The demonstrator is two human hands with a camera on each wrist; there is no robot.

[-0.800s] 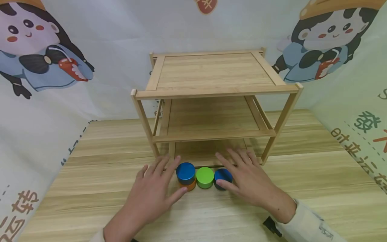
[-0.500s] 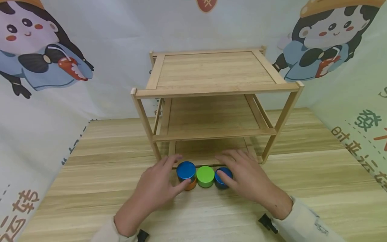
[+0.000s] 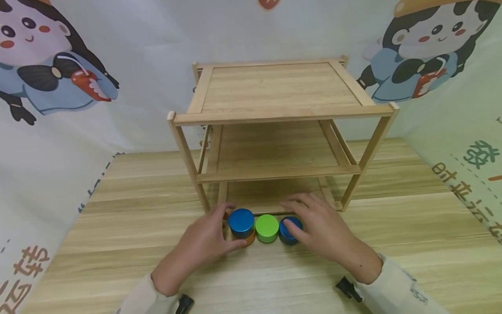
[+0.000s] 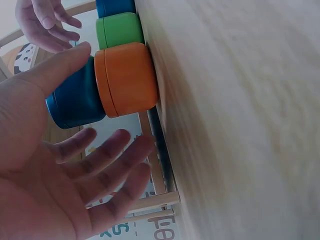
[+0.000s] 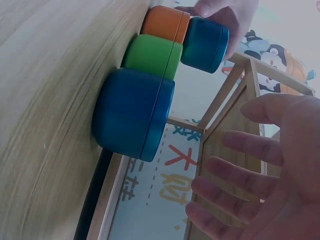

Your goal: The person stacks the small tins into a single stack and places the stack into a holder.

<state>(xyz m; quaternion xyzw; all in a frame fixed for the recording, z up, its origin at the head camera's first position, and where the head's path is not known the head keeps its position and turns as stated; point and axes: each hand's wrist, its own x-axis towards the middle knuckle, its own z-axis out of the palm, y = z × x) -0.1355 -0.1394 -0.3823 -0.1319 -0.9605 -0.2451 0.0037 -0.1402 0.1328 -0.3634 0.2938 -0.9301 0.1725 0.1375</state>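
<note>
Small round metal tins stand in a row before a wooden shelf. At the left end a blue tin (image 3: 241, 220) is stacked on an orange tin (image 4: 127, 80). A green tin (image 3: 267, 227) sits in the middle, with a second blue tin (image 5: 130, 112) at the right end. My left hand (image 3: 201, 237) is spread around the stack, its thumb in front and its fingers behind; the left wrist view shows a gap between fingers and tins. Over the right blue tin hovers my right hand (image 3: 327, 226), fingers extended and apart from it in the right wrist view.
The wooden shelf (image 3: 282, 93) has three levels and stands just behind the tins on the wood-grain table (image 3: 129, 209). Printed cloth (image 3: 157, 78) hangs behind and along both sides. Black straps (image 3: 348, 288) show at the cuffs.
My left hand has moved in beside the stack, with its fingers now bent behind it. The right hand's fingers have drawn together and bent slightly above the blue tin. The tins stay put.
</note>
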